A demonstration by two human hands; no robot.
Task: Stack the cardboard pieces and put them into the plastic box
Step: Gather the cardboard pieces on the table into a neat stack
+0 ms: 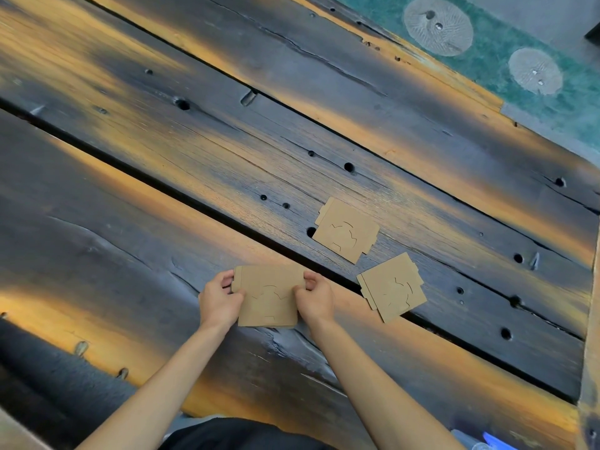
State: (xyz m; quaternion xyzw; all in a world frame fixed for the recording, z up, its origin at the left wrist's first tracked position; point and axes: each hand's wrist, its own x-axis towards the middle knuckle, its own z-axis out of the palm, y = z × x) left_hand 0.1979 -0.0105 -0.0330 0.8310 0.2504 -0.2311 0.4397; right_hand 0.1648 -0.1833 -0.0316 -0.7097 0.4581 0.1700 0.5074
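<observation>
Both hands' fingers (227,282) pinch a flat, notched brown cardboard stack (268,295) over rough charred planks (130,222).

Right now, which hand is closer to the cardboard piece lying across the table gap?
Right. The right hand grips the held cardboard stack just beside that loose cardboard piece; the left hand is on the stack's far side.

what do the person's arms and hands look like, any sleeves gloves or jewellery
Both forearms are bare from wrist to the frame's lower edge: no sleeves show. The left hand and right hand wear no gloves, and no rings, watch or bracelets are visible. A dark garment shows at the bottom edge between the arms.
</observation>
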